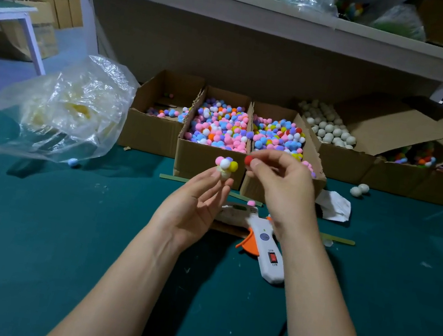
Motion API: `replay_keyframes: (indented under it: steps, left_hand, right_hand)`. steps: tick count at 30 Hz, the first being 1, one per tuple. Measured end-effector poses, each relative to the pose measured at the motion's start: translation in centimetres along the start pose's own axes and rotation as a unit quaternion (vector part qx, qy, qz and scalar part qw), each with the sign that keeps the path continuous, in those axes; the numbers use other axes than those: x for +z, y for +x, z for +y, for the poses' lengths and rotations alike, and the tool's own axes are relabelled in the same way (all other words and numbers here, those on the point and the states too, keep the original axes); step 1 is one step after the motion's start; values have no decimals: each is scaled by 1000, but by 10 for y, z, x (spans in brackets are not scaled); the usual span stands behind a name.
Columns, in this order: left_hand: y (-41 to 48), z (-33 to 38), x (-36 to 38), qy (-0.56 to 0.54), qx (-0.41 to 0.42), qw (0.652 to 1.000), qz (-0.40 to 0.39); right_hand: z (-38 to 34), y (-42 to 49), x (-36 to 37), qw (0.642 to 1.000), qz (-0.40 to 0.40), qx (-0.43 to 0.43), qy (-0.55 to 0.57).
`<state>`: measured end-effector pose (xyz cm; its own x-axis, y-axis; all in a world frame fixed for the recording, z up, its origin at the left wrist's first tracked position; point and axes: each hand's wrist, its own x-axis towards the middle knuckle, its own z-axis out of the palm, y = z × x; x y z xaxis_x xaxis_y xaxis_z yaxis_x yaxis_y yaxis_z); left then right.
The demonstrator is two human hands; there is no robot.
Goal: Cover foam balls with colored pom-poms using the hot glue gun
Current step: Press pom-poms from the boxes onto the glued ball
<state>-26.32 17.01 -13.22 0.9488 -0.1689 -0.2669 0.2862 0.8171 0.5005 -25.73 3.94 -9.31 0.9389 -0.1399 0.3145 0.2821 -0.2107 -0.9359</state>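
Note:
My left hand (194, 204) holds a foam ball (225, 172) at its fingertips, above the green table. Pink, white, yellow and purple pom-poms sit on the ball's top. My right hand (281, 183) pinches a red pom-pom (249, 160) just right of the ball, a small gap apart. The white hot glue gun (267, 245) with an orange trigger lies on the table beneath my right wrist. Two open cardboard boxes of mixed pom-poms (218, 126) (277, 136) stand right behind my hands.
A box of bare foam balls (328, 126) stands at the back right, with two loose balls (359, 189) on the table. A crumpled plastic bag (61, 110) rests at the left. A white paper scrap (334, 206), a loose pink pom-pom (251, 203) and wooden sticks (339, 239) lie nearby.

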Motion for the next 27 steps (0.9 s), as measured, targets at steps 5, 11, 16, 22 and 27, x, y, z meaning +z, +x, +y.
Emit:
replay_keyframes:
  steps: [5,11,16,22,27]
  left_hand:
    - [2,-6,1,25,28,999,-31]
    - [2,-7,-1,54,50,997,-39]
    - [3,-8,-2,91,86,991,-37]
    - [2,-11,-3,141,127,981,-46]
    - [3,-10,-3,145,130,979,-54]
  right_hand:
    - [10,-18,9,998,-11,-26,-48]
    - [20,-21,16,991,38,-66,-109]
    - [23,-23,18,987,57,-88,-121]
    - [24,-23,17,983,72,-82,-145]
    - [21,-23,13,987,61,-82,-122]
